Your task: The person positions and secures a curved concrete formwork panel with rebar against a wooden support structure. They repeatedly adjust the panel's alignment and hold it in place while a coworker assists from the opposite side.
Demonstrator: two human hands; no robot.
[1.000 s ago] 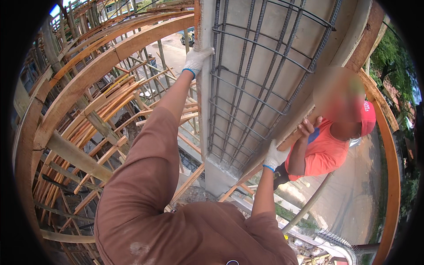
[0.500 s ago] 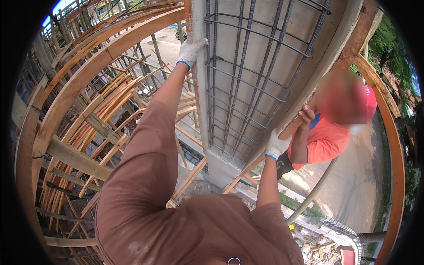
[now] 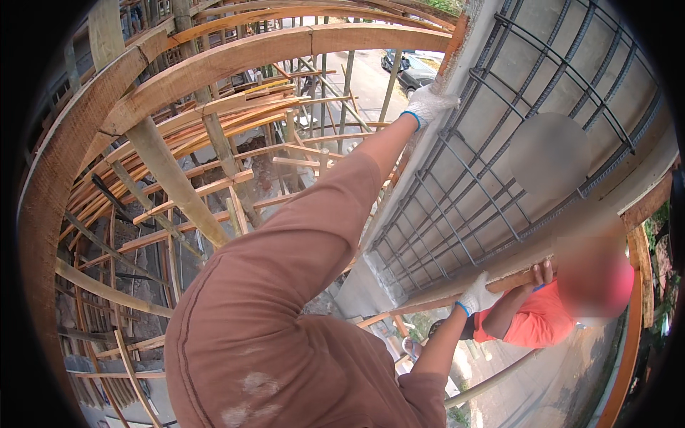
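At upper right, a form surrounds rebar; at upper centre the left hand clasps one edge, at lower right the right hand grips another. Either slipping could let it tip.

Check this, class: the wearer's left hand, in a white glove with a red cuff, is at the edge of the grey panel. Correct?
Not quite: the head view shows a blue cuff, not red. The white-gloved left hand is at the edge of the grey panel.
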